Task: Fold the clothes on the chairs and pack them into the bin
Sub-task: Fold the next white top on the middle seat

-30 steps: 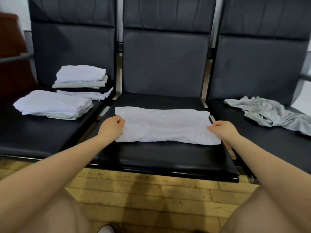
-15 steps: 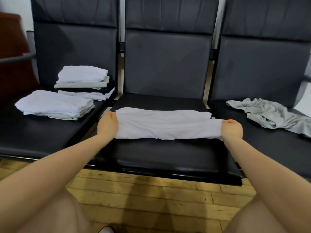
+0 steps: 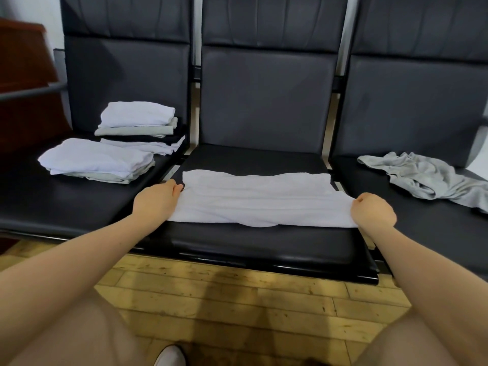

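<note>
A white garment [image 3: 260,199] lies stretched across the middle black chair seat [image 3: 264,241], folded into a long band. My left hand [image 3: 155,202] grips its left end, fingers curled around the cloth. My right hand [image 3: 373,211] grips its right end in a fist. On the left seat sit two piles of folded clothes: a low white pile [image 3: 97,161] in front and a taller white, grey and black pile [image 3: 140,125] behind it. A crumpled grey garment [image 3: 427,178] lies unfolded on the right seat. No bin is in view.
Three black padded chairs stand in a row with tall backrests [image 3: 266,93]. A dark red wooden piece [image 3: 23,83] and a grey rail are at far left. A wooden plank floor [image 3: 237,299] runs below, with my knees and a white shoe tip [image 3: 170,356] at the bottom edge.
Both hands lifted the near edge of the white garment and carried it away from me over the rest, making a narrower band, then drew the ends back toward me.
</note>
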`<move>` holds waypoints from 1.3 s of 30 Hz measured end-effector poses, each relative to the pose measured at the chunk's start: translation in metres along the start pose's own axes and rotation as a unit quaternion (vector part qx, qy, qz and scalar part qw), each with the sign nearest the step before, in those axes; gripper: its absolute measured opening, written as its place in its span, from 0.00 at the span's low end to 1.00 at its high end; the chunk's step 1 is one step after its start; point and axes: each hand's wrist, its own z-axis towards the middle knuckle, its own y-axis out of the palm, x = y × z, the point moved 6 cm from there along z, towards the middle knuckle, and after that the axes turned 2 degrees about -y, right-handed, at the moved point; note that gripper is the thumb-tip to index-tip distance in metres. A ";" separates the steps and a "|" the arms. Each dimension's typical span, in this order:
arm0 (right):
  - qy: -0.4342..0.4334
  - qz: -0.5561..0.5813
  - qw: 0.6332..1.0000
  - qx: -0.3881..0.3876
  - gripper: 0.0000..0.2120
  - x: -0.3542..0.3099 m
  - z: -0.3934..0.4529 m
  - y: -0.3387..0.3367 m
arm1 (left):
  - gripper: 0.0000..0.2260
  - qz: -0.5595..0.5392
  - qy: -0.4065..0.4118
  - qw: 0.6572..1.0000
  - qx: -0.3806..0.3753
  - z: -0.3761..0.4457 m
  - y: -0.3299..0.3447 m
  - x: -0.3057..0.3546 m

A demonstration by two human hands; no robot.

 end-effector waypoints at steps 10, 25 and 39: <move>-0.050 0.023 0.998 0.007 0.13 -0.035 0.001 0.006 | 0.21 -0.089 -0.068 0.990 -0.083 0.014 0.010 0.010; -0.121 -0.051 0.991 0.028 0.16 -0.086 0.034 0.044 | 0.13 -0.194 -0.159 0.967 0.047 0.073 0.029 0.008; -0.108 0.068 0.992 -0.016 0.24 -0.092 0.033 0.040 | 0.18 -0.087 -0.045 0.993 0.062 0.059 0.005 0.050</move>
